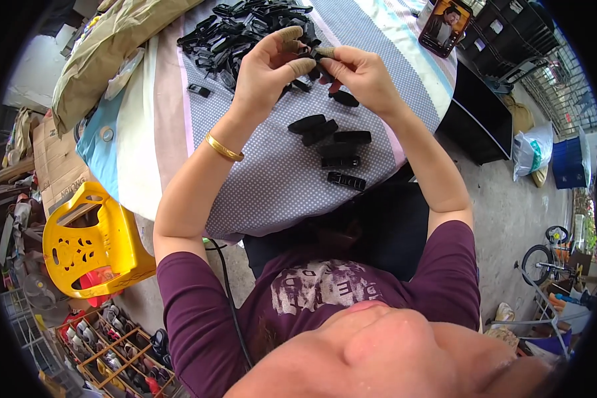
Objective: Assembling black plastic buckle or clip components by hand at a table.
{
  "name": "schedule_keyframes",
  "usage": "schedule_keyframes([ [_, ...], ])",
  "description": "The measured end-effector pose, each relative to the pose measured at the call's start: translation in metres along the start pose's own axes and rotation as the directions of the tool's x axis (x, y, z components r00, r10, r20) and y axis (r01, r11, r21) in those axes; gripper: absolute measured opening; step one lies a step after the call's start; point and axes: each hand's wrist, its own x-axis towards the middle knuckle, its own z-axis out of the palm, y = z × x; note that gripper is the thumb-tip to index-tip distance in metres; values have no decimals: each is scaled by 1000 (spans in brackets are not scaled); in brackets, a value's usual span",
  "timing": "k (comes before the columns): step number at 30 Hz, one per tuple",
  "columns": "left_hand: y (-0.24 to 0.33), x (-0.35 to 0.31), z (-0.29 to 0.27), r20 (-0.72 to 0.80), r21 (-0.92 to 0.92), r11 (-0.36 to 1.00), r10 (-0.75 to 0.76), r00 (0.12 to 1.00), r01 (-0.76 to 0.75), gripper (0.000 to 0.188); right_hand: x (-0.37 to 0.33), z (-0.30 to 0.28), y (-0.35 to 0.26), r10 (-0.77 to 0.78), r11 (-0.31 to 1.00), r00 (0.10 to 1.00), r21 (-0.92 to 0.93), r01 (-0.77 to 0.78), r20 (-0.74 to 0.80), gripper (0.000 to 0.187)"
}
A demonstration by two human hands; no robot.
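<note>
Presently, black piece (316, 58) is pinched in nearly closed fingers of left hand (264, 74) and right hand (363, 76) | over dotted cloth (252, 182), near black pile (235, 36) | may be dropped if grip is loosened by finger wraps (302, 66)

Small dark piece (318, 58) between left hand (262, 79) and right hand (366, 78), toward the table's far edge: mostly covered by fingers, shape unreadable; right thumb and forefinger pinch it, left contact unclear. Pile of black pieces (235, 33) at the table (245, 196)'s far edge: cut off by the upper frame, lower layers buried, count not possible. Brown sheet (106, 73) hides part of the table's left edge, its own top cropped; lap (338, 229) below the near edge lost in shadow.
</note>
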Motion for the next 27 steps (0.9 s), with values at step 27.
schedule_keyframes([
  [27,12,-7,0,136,-191,981,50,989,-24,33,-15,11,-13,16,987,1000,-161,-13,17,18],
])
